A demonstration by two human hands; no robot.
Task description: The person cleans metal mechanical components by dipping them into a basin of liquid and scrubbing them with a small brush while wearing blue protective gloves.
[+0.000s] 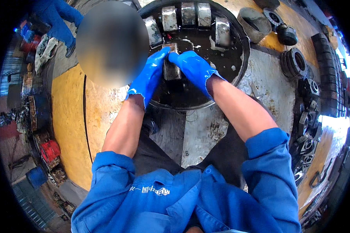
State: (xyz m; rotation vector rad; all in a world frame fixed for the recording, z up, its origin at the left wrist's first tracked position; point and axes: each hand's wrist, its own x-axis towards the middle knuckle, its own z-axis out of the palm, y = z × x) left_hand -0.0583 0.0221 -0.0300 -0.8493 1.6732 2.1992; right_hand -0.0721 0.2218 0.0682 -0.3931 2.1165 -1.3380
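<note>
My left hand (151, 75) and my right hand (193, 69), both in blue rubber gloves, close on a wet metal block (171, 71) from its two sides. The block has a curved, shiny face, and its far end is brownish. It is over a round black tub (243, 58) of dark, oily liquid; I cannot tell whether it rests on the bottom. Several similar metal blocks (188, 14) stand in an arc along the tub's far side. A small red thing (169, 36) shows just beyond my fingertips.
A grey metal bucket (254, 25) stands right of the tub. Ring-shaped metal parts (293, 63) and black cylinders line the right side. Yellow boards (68, 124) cover the floor at left. Another person's blue-clad legs (58, 23) show at the upper left. A blurred round patch hides part of the view.
</note>
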